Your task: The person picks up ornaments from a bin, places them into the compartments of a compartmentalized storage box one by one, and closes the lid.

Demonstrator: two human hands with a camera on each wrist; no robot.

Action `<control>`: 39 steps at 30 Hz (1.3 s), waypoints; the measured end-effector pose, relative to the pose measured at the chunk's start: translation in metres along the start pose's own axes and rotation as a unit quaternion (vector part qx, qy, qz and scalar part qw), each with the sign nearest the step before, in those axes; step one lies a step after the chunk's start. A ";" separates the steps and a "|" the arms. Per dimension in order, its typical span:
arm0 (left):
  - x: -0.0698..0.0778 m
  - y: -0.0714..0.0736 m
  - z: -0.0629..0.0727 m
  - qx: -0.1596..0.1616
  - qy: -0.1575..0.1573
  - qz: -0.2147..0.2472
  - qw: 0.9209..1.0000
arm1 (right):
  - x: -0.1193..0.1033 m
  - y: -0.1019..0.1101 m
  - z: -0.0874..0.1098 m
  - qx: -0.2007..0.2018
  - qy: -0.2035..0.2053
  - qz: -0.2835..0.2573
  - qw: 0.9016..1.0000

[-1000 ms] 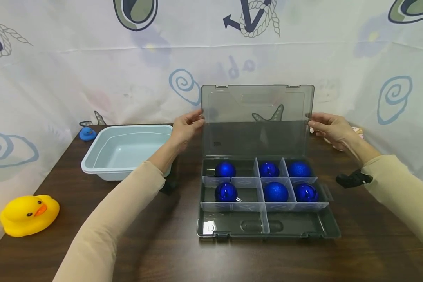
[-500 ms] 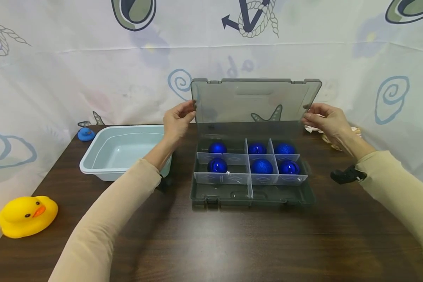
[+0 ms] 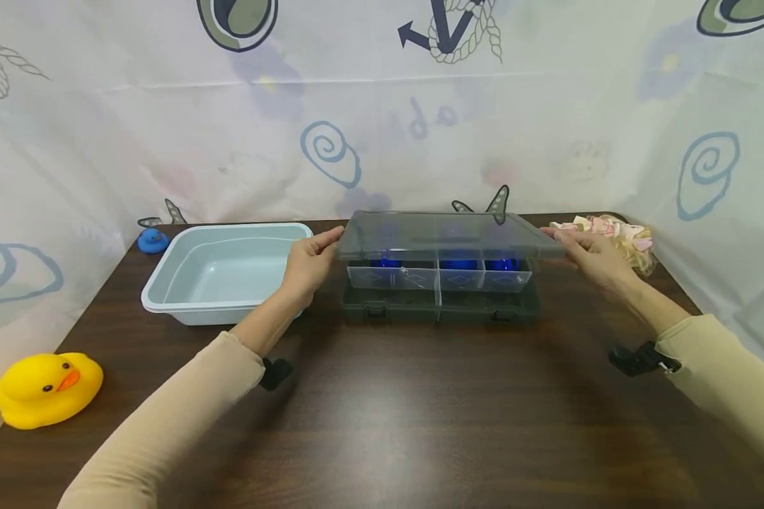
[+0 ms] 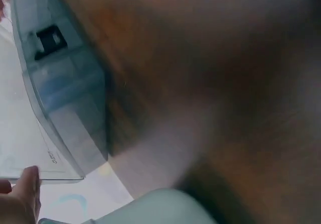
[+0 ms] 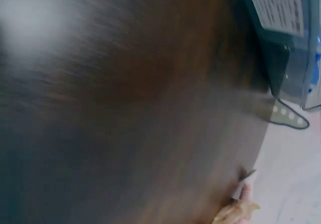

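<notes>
A smoky see-through compartment box (image 3: 388,311) stands toward the back of the table, its hinged lid (image 3: 448,237) tilted low over it with a gap at the front. Through the lid and gap show blue glossy baubles (image 3: 458,264) between clear dividers. My left hand (image 3: 307,270) pinches the lid's left edge; in the left wrist view its thumb (image 4: 27,184) lies at the lid's corner. At the opposite edge, my right hand (image 3: 595,263) grips the lid, its fingertips partly hidden behind it. The right wrist view catches the box's side with a white label (image 5: 278,12).
Left of the box sits a pale blue basin (image 3: 226,307), with a small blue duck (image 3: 153,241) behind its left rim. A big yellow duck (image 3: 47,390) rests at the table's left edge. Cream-pink artificial flowers (image 3: 617,237) lie behind my right hand. A printed curtain (image 3: 382,106) backs the table.
The lid has swung from upright down low over the baubles, both hands lowering with it. The whole box has slid away toward the back of the table.
</notes>
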State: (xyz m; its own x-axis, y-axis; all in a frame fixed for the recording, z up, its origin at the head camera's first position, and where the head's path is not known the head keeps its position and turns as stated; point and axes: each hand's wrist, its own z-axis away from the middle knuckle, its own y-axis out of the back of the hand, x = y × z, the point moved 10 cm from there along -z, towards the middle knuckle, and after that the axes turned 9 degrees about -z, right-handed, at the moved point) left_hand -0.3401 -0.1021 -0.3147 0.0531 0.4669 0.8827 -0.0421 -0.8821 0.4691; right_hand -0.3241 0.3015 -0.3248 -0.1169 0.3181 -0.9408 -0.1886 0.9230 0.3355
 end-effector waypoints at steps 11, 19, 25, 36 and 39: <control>-0.010 -0.031 0.033 -0.090 0.001 0.012 0.996 | 0.017 -0.023 0.025 -0.048 -0.043 0.023 0.998; -0.023 -0.042 0.044 -0.071 0.009 0.009 0.997 | 0.020 -0.028 0.035 -0.040 -0.029 0.048 0.998; -0.025 -0.046 0.047 -0.065 0.020 0.025 0.997 | 0.017 -0.028 0.040 -0.027 -0.006 0.072 0.997; -0.031 -0.048 0.055 -0.051 0.035 0.049 0.997 | 0.018 -0.035 0.043 -0.032 0.028 0.052 0.998; -0.032 -0.049 0.055 -0.050 0.034 0.044 0.997 | 0.019 -0.036 0.045 -0.029 0.037 0.056 0.997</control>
State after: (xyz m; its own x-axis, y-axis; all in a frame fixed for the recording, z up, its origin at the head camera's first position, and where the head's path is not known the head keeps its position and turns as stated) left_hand -0.2843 -0.0771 -0.3671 -0.0227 0.3939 0.9189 -0.1430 -0.9109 0.3870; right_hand -0.2762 0.2843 -0.3567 -0.2119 0.4005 -0.8915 -0.2251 0.8676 0.4433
